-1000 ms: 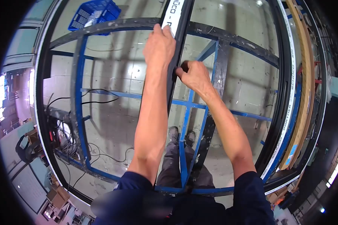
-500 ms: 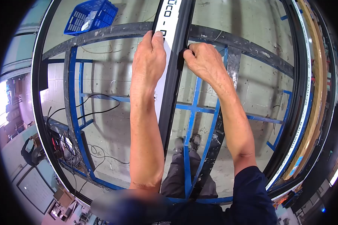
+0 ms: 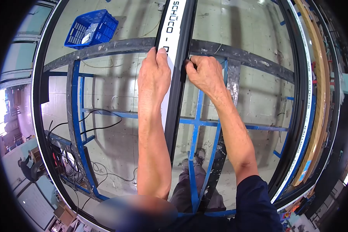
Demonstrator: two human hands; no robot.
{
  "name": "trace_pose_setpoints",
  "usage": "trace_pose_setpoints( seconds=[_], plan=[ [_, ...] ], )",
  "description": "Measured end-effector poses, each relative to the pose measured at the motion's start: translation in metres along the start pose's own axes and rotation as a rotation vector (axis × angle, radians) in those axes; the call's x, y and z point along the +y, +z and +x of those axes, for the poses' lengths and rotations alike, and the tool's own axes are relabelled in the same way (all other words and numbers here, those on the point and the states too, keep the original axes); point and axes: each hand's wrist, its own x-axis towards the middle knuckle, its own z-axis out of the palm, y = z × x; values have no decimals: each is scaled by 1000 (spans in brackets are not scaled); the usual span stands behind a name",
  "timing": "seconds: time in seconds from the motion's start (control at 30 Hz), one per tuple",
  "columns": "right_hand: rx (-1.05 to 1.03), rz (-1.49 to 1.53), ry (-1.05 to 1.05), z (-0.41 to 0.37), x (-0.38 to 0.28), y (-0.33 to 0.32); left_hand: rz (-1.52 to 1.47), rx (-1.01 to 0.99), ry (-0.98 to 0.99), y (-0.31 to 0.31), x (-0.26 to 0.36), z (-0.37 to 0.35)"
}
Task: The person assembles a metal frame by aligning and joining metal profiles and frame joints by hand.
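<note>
A long black frame profile (image 3: 186, 31) with a white printed face runs up the middle of the view, away from my body. Along its left side lies my left hand (image 3: 154, 75), its fingers closed over the edge and the fingertips by the printed lettering. My right hand (image 3: 205, 73) is at the profile's right edge, bent into a pinch. Its thumb and forefinger press against the black side; a small dark bit shows at the fingertips, too hidden to name. The profile rests across a blue and black metal stand (image 3: 255, 58).
A blue plastic crate (image 3: 110, 27) with clear bags sits on the floor beyond the stand. Black cables (image 3: 100, 121) hang at the left. More frame profiles (image 3: 305, 112) curve along the right side. Another person (image 3: 29, 168) is far off at the left.
The whole view has shifted, so the stand and both hands sit lower in it. Both hands keep about the same places on the profile.
</note>
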Motion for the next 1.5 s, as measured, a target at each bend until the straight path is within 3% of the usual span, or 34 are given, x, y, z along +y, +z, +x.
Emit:
trace_pose_setpoints(
  seconds=[0.33, 0.73, 0.83, 0.93, 1.03, 1.13, 1.23, 1.27, 1.33, 1.37, 1.47, 1.5],
  plan=[
    [40, -375, -97, 66, 1, -10, -18, -68, -60, -3, 0, 3],
    [36, -297, -99, 93, 20, -10, -7, -51, -41, -2, -1, 1],
    [-6, -158, -99, 130, 45, -23, -7, -45, -22, -1, 0, 0],
    [-28, 98, 97, 201, 73, -28, -3, -32, -8, -1, 1, -1],
    [59, 306, 165, 261, 87, -22, -10, -34, -14, 0, -1, 1],
    [40, 139, 167, 300, 89, -20, -29, -57, -41, -3, 3, 1],
    [-106, -109, 126, 334, 97, -30, -20, -40, -25, -1, 0, 1],
    [-92, -125, 41, 354, 121, -28, -15, -30, -20, -1, -1, 1],
    [-227, -302, 175, 366, 100, -32, -21, -49, -55, -1, 2, -1],
    [-265, -786, -150, 362, 92, -39, -23, -55, -65, -2, 4, 0],
    [7, -633, -137, 371, 106, -28, 9, -48, -66, -4, 7, -2],
    [-41, -678, -161, 373, 110, -28, 13, -43, -64, -3, 7, -2]
  ],
)
